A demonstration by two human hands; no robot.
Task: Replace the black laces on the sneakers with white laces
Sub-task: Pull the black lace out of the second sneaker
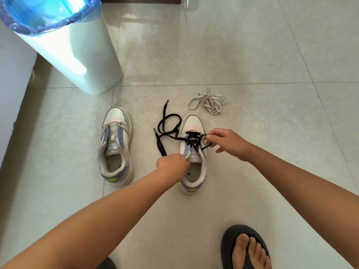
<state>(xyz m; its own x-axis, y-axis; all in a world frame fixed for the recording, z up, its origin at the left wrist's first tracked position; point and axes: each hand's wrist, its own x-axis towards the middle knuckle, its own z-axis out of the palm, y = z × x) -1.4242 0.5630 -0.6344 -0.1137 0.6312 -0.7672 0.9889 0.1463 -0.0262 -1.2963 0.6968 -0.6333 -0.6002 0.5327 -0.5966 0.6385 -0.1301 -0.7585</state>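
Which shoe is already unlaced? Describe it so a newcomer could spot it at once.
Start at the white bin at top left. Just below it on the floor stands the left sneaker, apart from both hands. Unlike the right sneaker, which still carries the black lace, its eyelets are bare.

Bright daylight, glossy glare, wide-angle bowing

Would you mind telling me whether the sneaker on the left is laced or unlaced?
Unlaced. The left sneaker shows bare eyelets and an exposed tongue, with no lace across it. The black lace runs only through the right sneaker.
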